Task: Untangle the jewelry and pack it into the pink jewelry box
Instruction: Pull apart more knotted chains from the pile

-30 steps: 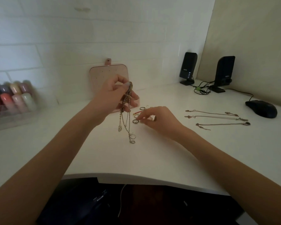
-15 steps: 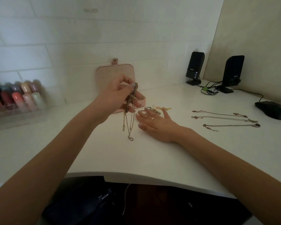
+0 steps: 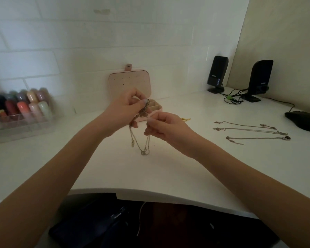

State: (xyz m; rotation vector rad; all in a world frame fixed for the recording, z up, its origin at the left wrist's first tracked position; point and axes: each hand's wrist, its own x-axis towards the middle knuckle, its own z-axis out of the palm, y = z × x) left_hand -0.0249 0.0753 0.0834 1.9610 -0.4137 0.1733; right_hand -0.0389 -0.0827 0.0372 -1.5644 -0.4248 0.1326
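Observation:
The pink jewelry box (image 3: 131, 83) stands open against the white wall, its lid upright and its compartments partly hidden by my hands. My left hand (image 3: 125, 108) pinches a tangled bunch of chains (image 3: 141, 140) in front of the box; their loops hang down to the desk. My right hand (image 3: 163, 126) is raised beside it, its fingertips pinching a strand of the same bunch. Three untangled chains (image 3: 249, 131) lie straight in a row on the desk to the right. A small gold piece (image 3: 185, 119) shows behind my right hand.
A clear organiser with coloured bottles (image 3: 21, 111) stands at the left. Two black speakers (image 3: 217, 74) with cables stand at the back right, and a black mouse (image 3: 304, 120) lies at the far right. The desk's curved front edge (image 3: 150, 194) is near me.
My right hand has lifted off the desk, where it lay flat over the rings, and has come up to pinch the hanging chains. My left hand still holds the bunch.

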